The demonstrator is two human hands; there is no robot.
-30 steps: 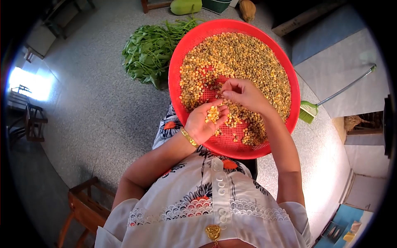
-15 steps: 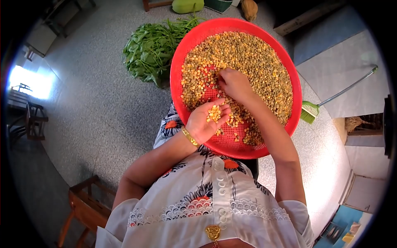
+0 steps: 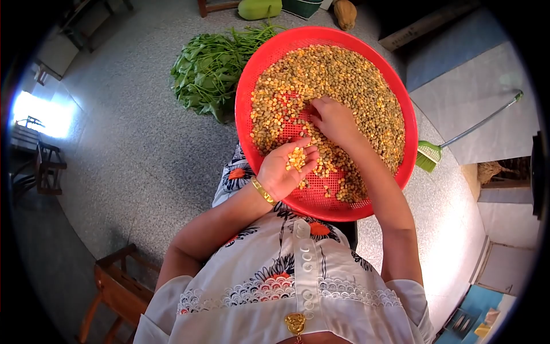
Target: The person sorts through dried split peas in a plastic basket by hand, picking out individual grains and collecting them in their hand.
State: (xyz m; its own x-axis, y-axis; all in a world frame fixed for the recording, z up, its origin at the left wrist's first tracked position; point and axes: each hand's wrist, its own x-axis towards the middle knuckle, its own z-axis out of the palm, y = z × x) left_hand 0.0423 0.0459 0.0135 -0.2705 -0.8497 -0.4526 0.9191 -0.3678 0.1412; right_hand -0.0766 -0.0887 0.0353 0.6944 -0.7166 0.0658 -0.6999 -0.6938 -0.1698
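Observation:
A round red plastic sieve (image 3: 243, 94) rests over my lap, its mesh bottom partly bare near my hands. Mixed yellow kernels and dull brown-green beans (image 3: 355, 80) cover most of it. Above the sieve's near left side, my left hand (image 3: 281, 172) is cupped palm up, holding a small heap of yellow corn kernels (image 3: 296, 159). My right hand (image 3: 335, 120) reaches down to the mix near the sieve's middle. Its fingers are curled together against the grains; what lies between the fingertips is hidden.
Leafy green vegetables (image 3: 203, 74) lie on the speckled floor behind the sieve's left side. Farther back are a green gourd (image 3: 259, 8) and an orange-brown squash (image 3: 345, 14). A green broom (image 3: 429, 155) stands at the right. A wooden chair (image 3: 123, 281) is at lower left.
My right hand has moved slightly right and toward me across the grains. The sieve has shifted very slightly. My left hand stays in place with the corn kernels.

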